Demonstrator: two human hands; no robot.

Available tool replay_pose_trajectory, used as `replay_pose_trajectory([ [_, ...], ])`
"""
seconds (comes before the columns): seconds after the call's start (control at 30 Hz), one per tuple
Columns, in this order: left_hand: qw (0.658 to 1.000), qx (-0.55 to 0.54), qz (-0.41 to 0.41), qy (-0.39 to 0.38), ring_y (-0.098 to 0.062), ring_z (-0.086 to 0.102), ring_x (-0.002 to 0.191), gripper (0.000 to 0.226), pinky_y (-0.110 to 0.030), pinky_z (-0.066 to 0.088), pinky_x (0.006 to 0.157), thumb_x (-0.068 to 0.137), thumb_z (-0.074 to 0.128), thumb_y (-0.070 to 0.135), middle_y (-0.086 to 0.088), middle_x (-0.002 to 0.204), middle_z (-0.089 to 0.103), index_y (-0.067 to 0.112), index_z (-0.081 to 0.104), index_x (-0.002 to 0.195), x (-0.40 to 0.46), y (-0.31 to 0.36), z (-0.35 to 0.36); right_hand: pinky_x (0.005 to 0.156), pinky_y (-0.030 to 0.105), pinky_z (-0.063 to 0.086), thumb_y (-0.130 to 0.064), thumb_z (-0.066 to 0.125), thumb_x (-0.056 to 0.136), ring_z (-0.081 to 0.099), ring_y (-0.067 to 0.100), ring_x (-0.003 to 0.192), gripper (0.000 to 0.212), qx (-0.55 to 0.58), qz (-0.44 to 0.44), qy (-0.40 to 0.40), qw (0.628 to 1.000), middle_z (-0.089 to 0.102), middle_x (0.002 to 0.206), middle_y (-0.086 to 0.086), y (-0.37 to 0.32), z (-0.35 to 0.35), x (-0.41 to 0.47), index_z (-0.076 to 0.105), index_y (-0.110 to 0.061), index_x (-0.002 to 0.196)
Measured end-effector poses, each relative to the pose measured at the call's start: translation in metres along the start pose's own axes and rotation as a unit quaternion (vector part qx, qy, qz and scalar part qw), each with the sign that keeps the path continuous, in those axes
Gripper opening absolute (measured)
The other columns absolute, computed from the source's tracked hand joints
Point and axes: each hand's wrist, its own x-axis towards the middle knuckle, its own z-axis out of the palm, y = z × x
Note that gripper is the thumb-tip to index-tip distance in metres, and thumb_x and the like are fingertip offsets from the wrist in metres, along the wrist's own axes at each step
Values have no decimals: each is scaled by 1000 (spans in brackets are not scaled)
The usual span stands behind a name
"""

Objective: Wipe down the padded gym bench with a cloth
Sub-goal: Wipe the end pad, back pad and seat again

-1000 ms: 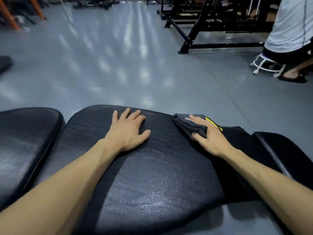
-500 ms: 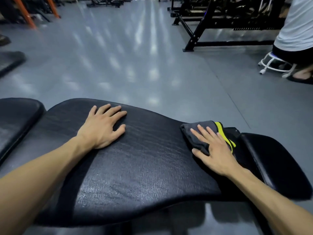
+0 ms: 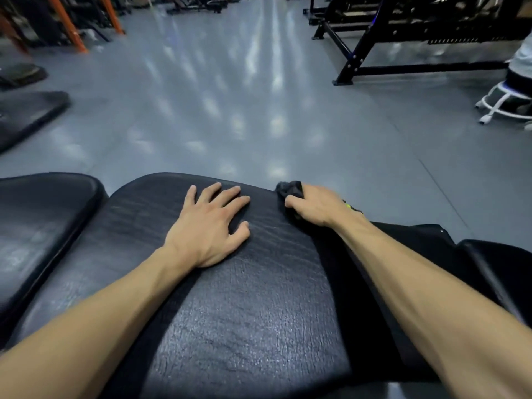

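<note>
Gripping the bunched cloth [image 3: 289, 189], right hand [image 3: 316, 205] works the bench [image 3: 244, 312]'s far edge; left hand [image 3: 210, 223] splayed flat.

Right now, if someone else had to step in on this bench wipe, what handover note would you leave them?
Left hand: flat, fingers spread, resting on top of the black padded bench, holding nothing.
Right hand: fingers curled round the dark grey cloth, bunched at the pad's far right edge.
Bench: the centre pad is the one under both hands; another pad lies to the left and one more pad to the right.
Done: cannot tell from this view how much of the pad has been wiped.
Left: probably work the cloth across the centre pad, then the neighbouring pads if they count.
</note>
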Motion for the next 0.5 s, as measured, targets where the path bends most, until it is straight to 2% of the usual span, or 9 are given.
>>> replay_pose_trajectory([
  [0.07,1000,-3,-2,-1,-23,22,152,71,-59,10,123,89,20,65,10,164,30,38,37,152,0,-1,0,87,40,51,-60,45,78,64,29,98,44,9,-11,-2,1000,70,101,2,11,-5,-12,60,-30,107],
  [0.13,1000,-7,1,1,-24,22,152,71,-58,10,123,90,19,65,10,164,30,37,38,152,-2,-1,0,81,38,50,-59,48,81,62,27,91,30,-2,5,0,1000,69,97,2,42,-12,-35,59,-33,92],
  [0.2,1000,-12,2,4,-23,22,152,71,-57,10,123,90,18,65,10,164,31,37,38,152,-4,-2,-1,80,38,51,-61,47,81,62,27,89,35,-30,45,2,999,71,96,4,77,-22,-60,60,-29,87],
  [0.27,1000,-13,1,4,-22,23,152,71,-56,11,124,90,18,64,11,163,32,37,39,151,-5,-2,-1,89,44,53,-67,41,74,64,27,98,53,-43,82,5,996,73,107,5,102,-35,-78,63,-28,103],
  [0.33,1000,-17,2,9,-22,25,151,70,-55,13,124,90,19,64,10,162,34,37,42,150,-5,-1,-1,94,45,51,-68,40,73,64,29,108,60,-40,97,20,994,71,120,4,113,-40,-84,62,-31,116],
  [0.4,1000,-17,1,4,-22,26,151,70,-55,14,124,89,20,63,10,161,36,37,43,149,-5,0,-2,95,41,50,-62,47,81,63,31,115,55,-55,78,27,995,70,127,3,108,-35,-85,58,-40,131],
  [0.5,1000,-9,4,-4,-24,28,150,71,-55,16,123,88,19,61,10,161,37,34,45,148,-2,3,-4,91,37,47,-53,54,89,62,31,118,50,-72,63,44,994,69,127,5,105,-28,-81,52,-45,139],
])
